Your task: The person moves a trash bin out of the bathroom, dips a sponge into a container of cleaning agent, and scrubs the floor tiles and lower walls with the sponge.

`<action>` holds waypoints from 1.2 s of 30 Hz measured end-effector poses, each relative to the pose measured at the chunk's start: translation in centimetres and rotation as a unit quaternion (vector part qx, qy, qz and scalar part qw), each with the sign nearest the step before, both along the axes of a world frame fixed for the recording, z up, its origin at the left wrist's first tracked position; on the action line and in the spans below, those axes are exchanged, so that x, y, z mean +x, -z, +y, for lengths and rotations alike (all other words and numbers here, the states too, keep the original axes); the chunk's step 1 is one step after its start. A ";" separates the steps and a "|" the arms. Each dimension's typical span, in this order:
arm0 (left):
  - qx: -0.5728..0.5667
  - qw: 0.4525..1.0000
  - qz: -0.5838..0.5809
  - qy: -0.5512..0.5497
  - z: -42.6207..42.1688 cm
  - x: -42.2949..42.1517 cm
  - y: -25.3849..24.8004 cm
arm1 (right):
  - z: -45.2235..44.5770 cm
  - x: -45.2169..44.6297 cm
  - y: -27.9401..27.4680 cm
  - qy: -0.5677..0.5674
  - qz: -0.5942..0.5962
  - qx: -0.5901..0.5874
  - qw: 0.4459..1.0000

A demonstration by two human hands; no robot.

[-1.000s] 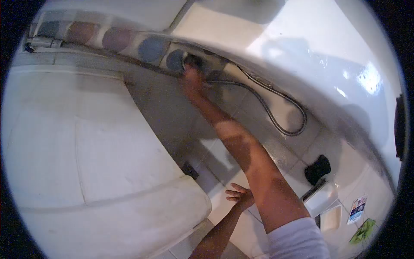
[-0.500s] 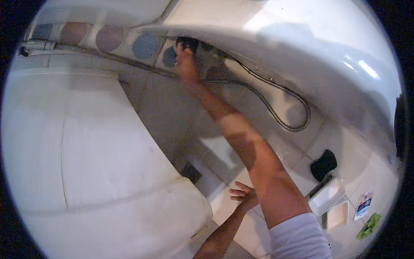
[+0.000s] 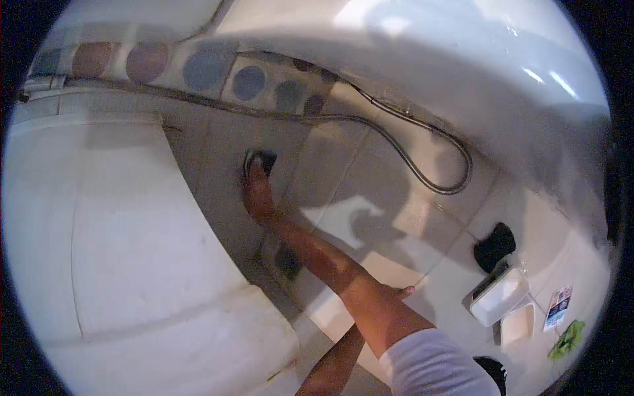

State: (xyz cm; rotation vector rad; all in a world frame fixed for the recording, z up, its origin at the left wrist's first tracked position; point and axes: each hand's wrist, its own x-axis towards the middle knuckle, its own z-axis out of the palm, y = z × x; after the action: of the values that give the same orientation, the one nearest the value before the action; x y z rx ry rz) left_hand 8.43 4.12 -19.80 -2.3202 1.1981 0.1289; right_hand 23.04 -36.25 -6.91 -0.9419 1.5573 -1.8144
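My right hand (image 3: pixel 259 195), at the end of a white-sleeved arm, is closed on a small dark pad (image 3: pixel 264 162) pressed against the grey floor tiles (image 3: pixel 224 142). Its exact kind is blurred. Crossing beneath the right arm, my left hand (image 3: pixel 401 291) is mostly hidden. Only a stretched-out finger or two shows past the forearm, apparently near the pale floor, and nothing is seen in it.
A white bathtub-like surface (image 3: pixel 422 66) curves along the top, with a metal shower hose (image 3: pixel 456 188) below it. A white panel (image 3: pixel 145 231) fills the left. On the right lie a black object (image 3: pixel 494 247), white trays (image 3: pixel 502 297), a printed packet (image 3: pixel 559 307) and a green cloth (image 3: pixel 568 340).
My right hand has come down and left with the dark pad, from the circle-patterned tiles to the grey floor. My left hand has shifted right, behind the right arm. The view has shifted slightly.
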 end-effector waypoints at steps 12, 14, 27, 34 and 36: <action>-0.023 0.999 -0.024 -0.006 -0.2 0.0 0.5 | 2.1 -8.9 -3.8 -0.297 0.032 0.035 0.954; -0.018 1.000 -0.012 -0.009 -0.2 0.2 0.7 | 1.5 -11.9 -3.1 -0.290 0.015 0.058 0.955; -0.060 0.998 -0.023 -0.015 -1.0 -1.0 0.9 | 14.5 -10.9 3.8 -0.234 0.206 0.012 0.950; -0.102 0.980 -0.167 -0.040 -3.8 -4.7 -2.8 | 16.9 -14.0 5.1 -0.270 0.352 0.015 0.896; -0.108 0.977 -0.174 -0.065 -4.5 -5.8 -4.2 | 17.2 -14.3 5.5 -0.272 0.385 0.016 0.882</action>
State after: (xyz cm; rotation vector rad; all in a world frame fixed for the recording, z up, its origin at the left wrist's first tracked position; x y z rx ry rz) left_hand 2.67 -0.38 -15.56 -2.4745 0.9222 -0.3651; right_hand 8.74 -19.09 -12.38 -2.0102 1.4871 -1.0424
